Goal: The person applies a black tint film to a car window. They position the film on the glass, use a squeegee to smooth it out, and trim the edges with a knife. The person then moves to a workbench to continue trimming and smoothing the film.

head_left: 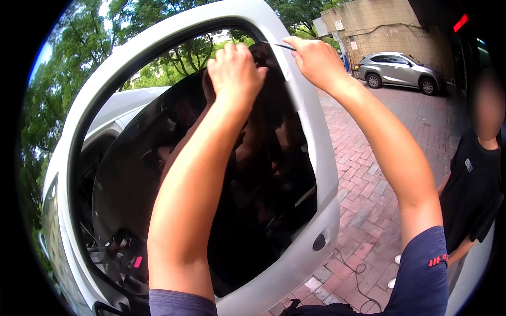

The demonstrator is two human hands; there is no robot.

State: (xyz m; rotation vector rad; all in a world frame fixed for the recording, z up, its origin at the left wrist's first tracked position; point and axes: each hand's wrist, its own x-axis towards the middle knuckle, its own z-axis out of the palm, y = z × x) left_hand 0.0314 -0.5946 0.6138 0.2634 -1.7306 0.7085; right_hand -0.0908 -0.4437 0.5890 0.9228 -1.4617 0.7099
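The thin dark strip point(285, 47) sits at the upper right corner of the white door frame point(319, 152), its near end pinched in the fingers of the right hand point(318, 62). Its long axis runs nearly level, dipping slightly toward that hand, with the free tip pointing left toward the top of the dark window sheet point(269, 168). The left hand point(237, 72) is on the other side of the tip, a little lower, near it but apart. Its fingers are curled at the sheet's upper part; whether they grip the edge or only press there, I cannot tell. The sheet lies within the frame, below and left of the strip, its upper edge slanting down leftward.
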